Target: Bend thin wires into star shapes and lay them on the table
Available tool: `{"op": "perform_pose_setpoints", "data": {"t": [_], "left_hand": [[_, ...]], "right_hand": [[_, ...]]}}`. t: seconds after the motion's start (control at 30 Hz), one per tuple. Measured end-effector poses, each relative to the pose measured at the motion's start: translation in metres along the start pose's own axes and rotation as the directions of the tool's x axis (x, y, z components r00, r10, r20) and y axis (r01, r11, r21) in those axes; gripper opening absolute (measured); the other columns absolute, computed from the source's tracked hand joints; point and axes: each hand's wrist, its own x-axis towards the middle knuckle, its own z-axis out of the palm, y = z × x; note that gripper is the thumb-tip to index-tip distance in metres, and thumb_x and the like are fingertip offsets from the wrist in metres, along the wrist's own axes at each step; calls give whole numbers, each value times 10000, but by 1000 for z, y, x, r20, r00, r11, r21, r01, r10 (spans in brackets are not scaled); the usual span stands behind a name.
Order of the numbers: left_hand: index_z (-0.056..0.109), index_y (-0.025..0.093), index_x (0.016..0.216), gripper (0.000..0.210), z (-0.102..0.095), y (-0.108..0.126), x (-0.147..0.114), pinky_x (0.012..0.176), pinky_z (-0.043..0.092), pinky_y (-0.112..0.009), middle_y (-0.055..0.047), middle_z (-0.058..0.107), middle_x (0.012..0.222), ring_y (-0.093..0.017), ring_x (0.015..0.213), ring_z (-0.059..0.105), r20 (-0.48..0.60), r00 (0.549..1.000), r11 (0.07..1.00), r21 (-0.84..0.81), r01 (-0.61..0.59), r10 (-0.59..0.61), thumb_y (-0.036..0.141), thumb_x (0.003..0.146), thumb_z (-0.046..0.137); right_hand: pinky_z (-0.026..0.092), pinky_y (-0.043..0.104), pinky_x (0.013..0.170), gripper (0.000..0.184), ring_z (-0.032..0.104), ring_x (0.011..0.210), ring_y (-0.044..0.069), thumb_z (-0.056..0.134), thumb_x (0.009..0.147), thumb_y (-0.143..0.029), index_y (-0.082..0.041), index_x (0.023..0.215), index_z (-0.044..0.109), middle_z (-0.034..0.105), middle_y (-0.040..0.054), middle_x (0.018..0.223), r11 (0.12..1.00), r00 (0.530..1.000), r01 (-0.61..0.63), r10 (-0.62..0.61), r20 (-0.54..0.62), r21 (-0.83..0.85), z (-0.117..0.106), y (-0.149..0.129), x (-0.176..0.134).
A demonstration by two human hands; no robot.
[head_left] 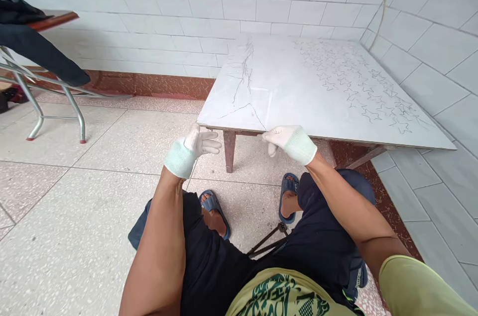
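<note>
Bent wire (250, 104), stars (351, 85) on table (291, 102)

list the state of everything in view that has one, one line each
left hand: gloved, open, nothing seen in it
right hand: gloved, apparently pinching an end of the bent wire
bent wire: peaked mid-length, partly over the table
table: standing, bearing wires
star wires: bent into stars, grouped at right
loose wires: not star-shaped, bunched at left
slippers: worn
dark cloth: draped, hanging down
</note>
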Motion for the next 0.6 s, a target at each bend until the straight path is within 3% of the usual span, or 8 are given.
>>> {"op": "perform_pose_setpoints", "data": {"t": [0.1,0.2,0.3,0.43,0.6], "left_hand": [[736,62,1130,930,1,1,-4,881,609,-443,-171,810,854,-273,761,778,-12,1000,999,27,26,-26,924,836,550],[749,89,1106,839,4,4,-11,928,609,-463,-180,824,879,-309,844,800,41,997,988,148,52,-59,871,854,583],[749,137,1063,773,6,6,-14,968,609,-491,-177,840,922,-338,894,815,65,996,954,298,40,-62,860,836,594],[716,179,977,735,9,7,-11,923,623,-494,-164,840,892,-341,834,816,70,995,894,447,37,-77,873,765,593],[683,206,907,653,8,3,-6,873,623,-454,-152,834,868,-328,823,808,70,994,865,500,42,-89,834,758,583]], "right_hand": [[597,339,676,318,666,573,173,723,1027,-353,-170,770,689,688,43,626,976,990,-140,143,-6,170,-6,-17,31],[562,324,551,285,597,482,159,674,1068,-302,-182,815,621,614,16,579,926,944,-328,329,26,186,-11,-34,75],[571,295,551,251,614,502,153,694,1065,-313,-192,862,608,613,13,602,927,943,-328,333,4,181,-13,-45,115],[592,289,566,233,607,499,148,743,1037,-341,-176,917,630,610,9,602,927,945,-325,326,28,188,-7,-53,145],[616,307,600,314,674,586,197,673,1072,-421,-134,946,668,661,68,638,928,947,-322,320,43,189,7,-59,171]]}}
